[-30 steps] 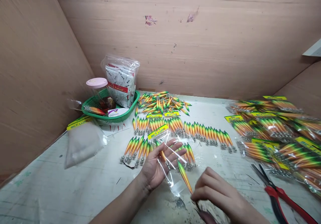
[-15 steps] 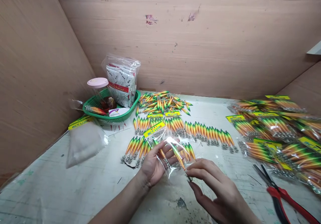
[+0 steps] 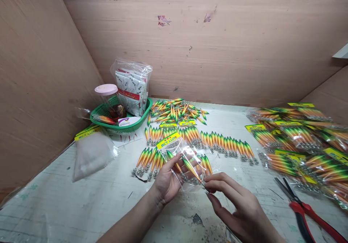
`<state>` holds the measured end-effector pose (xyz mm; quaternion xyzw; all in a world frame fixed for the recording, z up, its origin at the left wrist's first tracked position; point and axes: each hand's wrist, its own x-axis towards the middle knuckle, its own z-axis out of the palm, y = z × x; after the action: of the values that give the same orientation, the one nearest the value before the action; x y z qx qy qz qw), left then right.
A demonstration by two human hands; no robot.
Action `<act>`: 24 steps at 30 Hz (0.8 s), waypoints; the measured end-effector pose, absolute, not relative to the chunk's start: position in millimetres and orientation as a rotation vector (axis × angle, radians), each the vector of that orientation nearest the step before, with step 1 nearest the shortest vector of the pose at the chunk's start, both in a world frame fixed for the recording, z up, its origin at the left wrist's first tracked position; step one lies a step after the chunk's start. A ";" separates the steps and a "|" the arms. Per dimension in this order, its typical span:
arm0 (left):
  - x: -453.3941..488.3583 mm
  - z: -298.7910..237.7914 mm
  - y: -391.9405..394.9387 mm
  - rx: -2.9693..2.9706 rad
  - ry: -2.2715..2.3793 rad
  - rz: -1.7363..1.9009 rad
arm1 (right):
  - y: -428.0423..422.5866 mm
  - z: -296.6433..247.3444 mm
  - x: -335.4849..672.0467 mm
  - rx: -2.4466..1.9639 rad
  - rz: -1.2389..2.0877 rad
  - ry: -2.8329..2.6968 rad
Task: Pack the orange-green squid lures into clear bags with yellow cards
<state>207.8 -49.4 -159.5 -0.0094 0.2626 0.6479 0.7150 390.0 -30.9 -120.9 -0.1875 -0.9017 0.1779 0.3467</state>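
My left hand [image 3: 165,185], palm up, holds a clear plastic bag [image 3: 187,187] with a yellow BCT LURE header [image 3: 169,141] between thumb and fingers. My right hand [image 3: 236,203] is closed at the hook end of a green-and-orange squid jig [image 3: 191,169]. That jig slants across the bag, green tip toward the header; the bag's clear film makes it hard to tell how far inside it lies. Another jig [image 3: 171,156] shows through the film near my left thumb. Behind my left hand stands a short row of squid jigs [image 3: 146,159], partly covered by the hand and bag.
A longer jig row [image 3: 225,143] and a loose jig pile [image 3: 176,110] lie farther back. Filled bags [image 3: 299,138] heap at right, near red-handled pliers [image 3: 301,206]. At left are a green basket [image 3: 133,127] and flat bags with a yellow header [image 3: 92,156].
The held squid jig has slid slightly up and left along the bag, its hooks now nearer the bag's lower edge. My left hand and the bag have barely shifted.
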 end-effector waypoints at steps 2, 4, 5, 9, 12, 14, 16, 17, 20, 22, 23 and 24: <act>207.5 -159.3 -49.5 -0.009 0.566 1.437 | -29.4 -118.4 391.7 -0.516 0.481 -2.317; 207.6 -159.1 -50.1 0.012 0.531 1.437 | -27.9 -118.6 391.5 -0.529 0.498 -2.311; 207.8 -159.0 -50.5 0.016 0.521 1.435 | -27.3 -119.9 390.7 -0.531 0.495 -2.315; 210.2 -158.6 -52.3 -0.017 0.520 1.412 | -27.9 -132.8 382.8 -0.509 0.264 -2.309; 211.4 -158.0 -53.2 -0.014 0.509 1.409 | -30.6 -144.8 374.3 -0.465 0.051 -2.267; 211.3 -157.9 -53.3 -0.006 0.486 1.410 | -32.0 -150.4 368.7 -0.461 -0.027 -2.230; 210.8 -158.4 -53.0 0.000 0.455 1.406 | -32.6 -153.0 363.8 -0.471 -0.078 -2.199; 210.4 -158.8 -52.7 0.002 0.438 1.409 | -32.7 -153.2 361.9 -0.476 -0.092 -2.195; 209.9 -160.1 -52.0 -0.003 0.393 1.428 | -33.1 -149.7 360.8 -0.472 -0.051 -2.235; 210.2 -160.4 -51.7 -0.013 0.383 1.435 | -33.6 -144.3 365.9 -0.462 0.031 -2.302; 210.4 -160.3 -51.7 -0.016 0.387 1.434 | -33.6 -141.0 370.5 -0.456 0.070 -2.338; 210.5 -160.0 -51.9 -0.017 0.392 1.432 | -33.3 -137.7 376.3 -0.452 0.096 -2.365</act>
<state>210.5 -51.9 -160.0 -0.0080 0.1787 0.6520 0.7368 376.3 -33.3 -137.7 -0.1751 -0.9166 0.0371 0.3576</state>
